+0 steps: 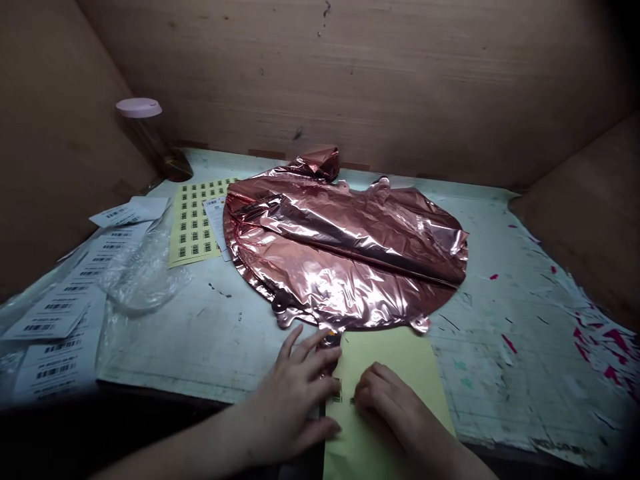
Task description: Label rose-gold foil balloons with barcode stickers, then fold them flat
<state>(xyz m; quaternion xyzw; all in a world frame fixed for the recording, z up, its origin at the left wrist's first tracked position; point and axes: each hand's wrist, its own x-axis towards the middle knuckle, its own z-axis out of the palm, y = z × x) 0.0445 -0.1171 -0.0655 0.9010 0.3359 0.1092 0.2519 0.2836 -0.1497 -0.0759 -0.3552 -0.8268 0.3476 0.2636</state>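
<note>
My left hand (300, 393) rests with fingers spread at the left edge of a yellow sticker sheet (395, 360). Its fingertips are beside the dark tail (331, 340) of a shiny rose-copper foil balloon (345, 253), which lies flat and wrinkled across the table. My right hand (390, 403) is closed low over the sheet, fingers curled in a pinch. A small dark printed mark, seemingly a barcode sticker (353, 401), shows at its fingertips. Between the hands, another barcode sticker (337, 390) sits on the sheet near its left edge.
A second yellow sheet of barcode stickers (193, 223) and a white card (216, 223) lie left of the balloon. White label strips (60, 303) and clear plastic (145, 267) cover the left side. A pink-lidded bottle (155, 143) stands behind. Red and white scraps (610, 343) lie right.
</note>
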